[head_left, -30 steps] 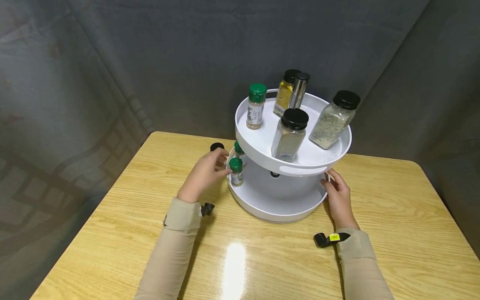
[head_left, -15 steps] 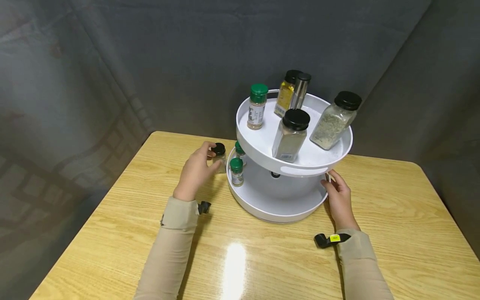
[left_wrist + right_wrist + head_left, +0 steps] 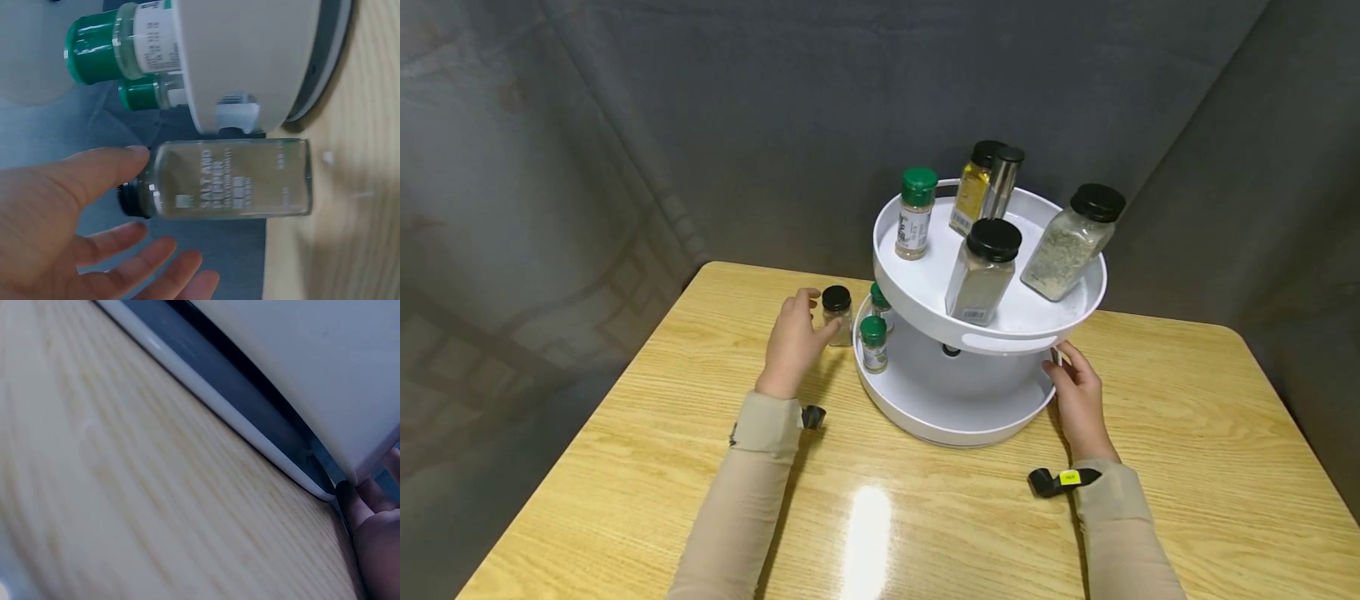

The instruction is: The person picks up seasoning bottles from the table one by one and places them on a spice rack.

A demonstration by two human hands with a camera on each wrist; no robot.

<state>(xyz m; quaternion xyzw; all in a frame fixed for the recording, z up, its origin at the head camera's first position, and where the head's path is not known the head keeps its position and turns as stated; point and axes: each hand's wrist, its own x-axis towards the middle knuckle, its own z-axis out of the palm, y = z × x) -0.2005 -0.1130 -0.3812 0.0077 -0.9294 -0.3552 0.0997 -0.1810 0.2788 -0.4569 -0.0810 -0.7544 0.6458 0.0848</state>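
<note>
A two-tier white lazy Susan [image 3: 955, 427] stands on the table. Just left of its lower tier is an upright clear jar [image 3: 838, 327] with a black lid, lettered "SALT AND PEPPER" in the left wrist view. My left hand [image 3: 793, 346] is spread around this jar's lid end, thumb close to the lid and the other fingers apart on the far side. At the right, my right hand [image 3: 1081, 404] grips the lower tier's rim, with the thumb over the inside. Two small green-capped spice bottles, the nearer one [image 3: 874, 350] in front, stand at the lower tier's left side.
The upper tier [image 3: 917, 300] carries a green-capped spice bottle [image 3: 914, 225], a yellow-labelled jar [image 3: 968, 196], a steel cylinder [image 3: 1000, 187], a jar of pale powder [image 3: 979, 287] and a tilted jar of green herbs [image 3: 1060, 254]. A grey curtain [image 3: 775, 150] hangs behind the table [image 3: 700, 375].
My left hand has moved left from the green-capped bottles to the black-lidded jar, which it now flanks. My right hand stays on the lower rim.
</note>
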